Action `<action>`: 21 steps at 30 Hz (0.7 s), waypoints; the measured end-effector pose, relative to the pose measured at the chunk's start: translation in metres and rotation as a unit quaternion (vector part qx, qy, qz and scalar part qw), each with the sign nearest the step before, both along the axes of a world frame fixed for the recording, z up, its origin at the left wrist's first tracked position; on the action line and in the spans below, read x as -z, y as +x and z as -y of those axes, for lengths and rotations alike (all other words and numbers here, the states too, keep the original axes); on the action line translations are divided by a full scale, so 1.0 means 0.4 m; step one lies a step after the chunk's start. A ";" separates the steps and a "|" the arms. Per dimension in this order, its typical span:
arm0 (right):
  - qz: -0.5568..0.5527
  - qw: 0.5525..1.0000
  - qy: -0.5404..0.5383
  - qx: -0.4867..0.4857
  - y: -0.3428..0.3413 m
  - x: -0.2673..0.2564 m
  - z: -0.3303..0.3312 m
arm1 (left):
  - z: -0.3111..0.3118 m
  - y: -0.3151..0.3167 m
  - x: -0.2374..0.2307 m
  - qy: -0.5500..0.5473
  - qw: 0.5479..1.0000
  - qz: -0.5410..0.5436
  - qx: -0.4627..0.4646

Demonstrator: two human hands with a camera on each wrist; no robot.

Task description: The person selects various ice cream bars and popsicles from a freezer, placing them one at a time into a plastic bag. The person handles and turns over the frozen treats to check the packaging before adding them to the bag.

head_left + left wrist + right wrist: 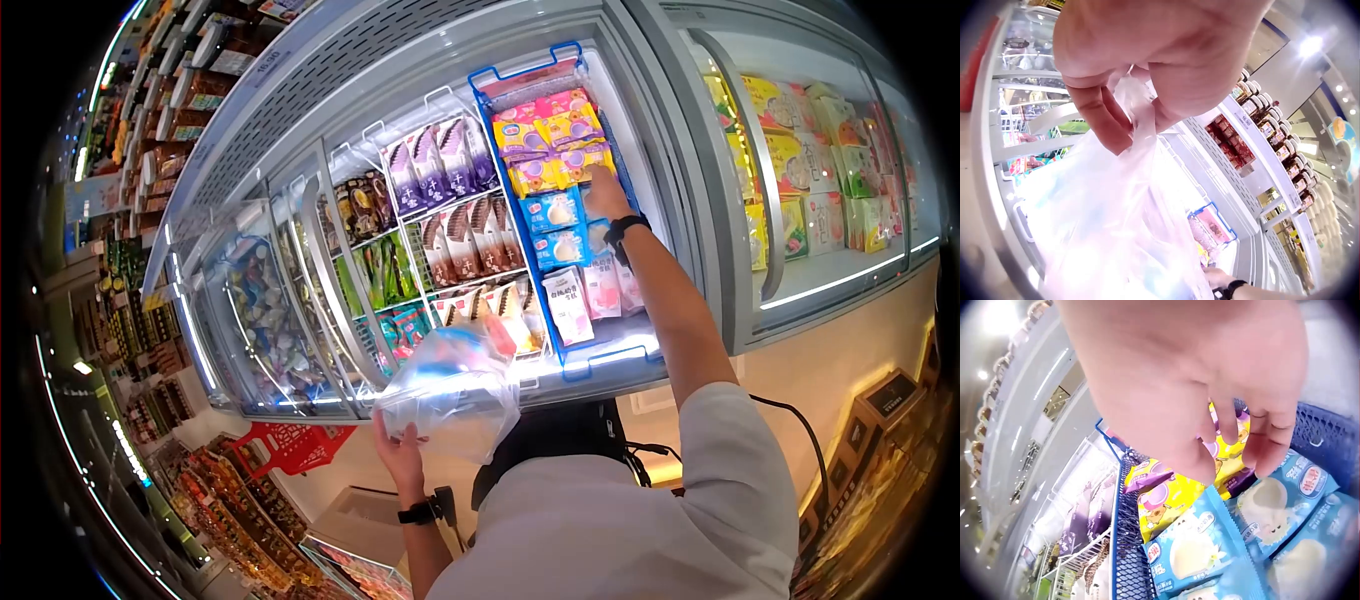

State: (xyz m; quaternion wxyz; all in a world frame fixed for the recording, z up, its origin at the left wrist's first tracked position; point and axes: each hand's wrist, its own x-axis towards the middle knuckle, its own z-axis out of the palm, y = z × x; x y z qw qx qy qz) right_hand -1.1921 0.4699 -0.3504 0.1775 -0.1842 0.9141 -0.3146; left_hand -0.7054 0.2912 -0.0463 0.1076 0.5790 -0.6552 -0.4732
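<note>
My left hand [402,458] grips the bunched top of a translucent plastic bag [455,395] at the freezer's front edge. In the left wrist view the bag's twisted neck [1141,119] passes between thumb and fingers, and something colourful shows faintly through the plastic. My right hand [607,197] reaches into a blue wire basket [535,290] inside the open freezer. Its thumb and curled fingers pinch a yellow-and-purple ice cream packet [1225,447], partly hidden by the hand. Blue ice cream packets [1194,547] lie just below the hand.
White-and-pink packets [568,305] fill the basket's near end. Left of it, wire racks hold purple packets [430,165] and brown packets [465,240]. A sliding glass lid's handle [335,270] stands farther left. A second freezer [820,180] is at right, a red basket [295,447] below left.
</note>
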 end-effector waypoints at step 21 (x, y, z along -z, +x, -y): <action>-0.044 0.992 0.105 0.046 -0.093 0.004 0.127 | 0.028 -0.076 0.006 0.017 0.999 0.039 -0.016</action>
